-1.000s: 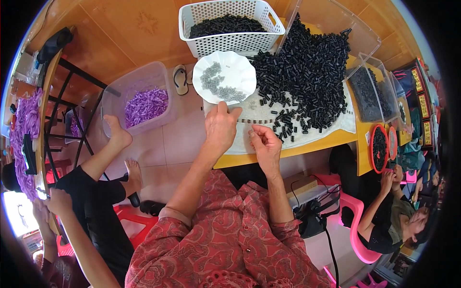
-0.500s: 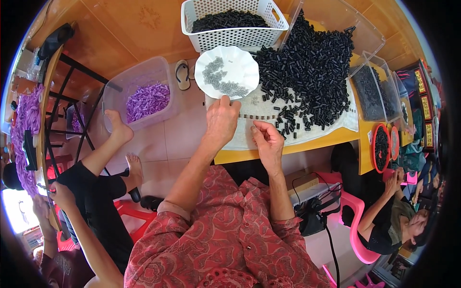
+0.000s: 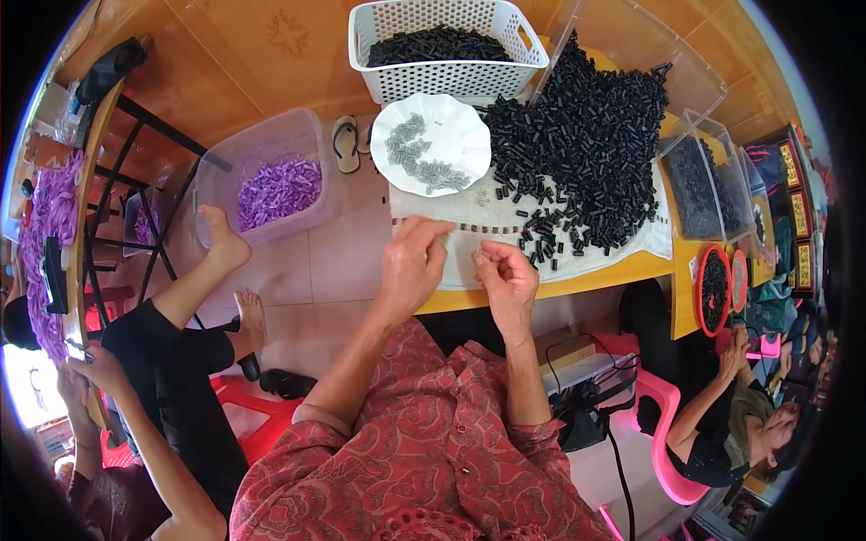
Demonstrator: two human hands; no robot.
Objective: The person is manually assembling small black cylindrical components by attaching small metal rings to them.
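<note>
Left hand point(image 3: 410, 266): fingers pinched narrow, has moved nearer the body, away from the white scalloped plastic plate point(image 3: 431, 144).
Right hand point(image 3: 507, 278): stays curled; its hold I cannot tell.
Black plastic tubes point(image 3: 586, 144): heap beyond right hand.

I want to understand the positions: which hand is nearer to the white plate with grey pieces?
Left. The left hand is just below the white plate, fingers raised toward it. The right hand is lower and further right, near the scattered black pieces.

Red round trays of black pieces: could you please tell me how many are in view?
2: one red round tray at the table's right edge, a second red tray right beside it, seen edge-on; others may be hidden.
</note>
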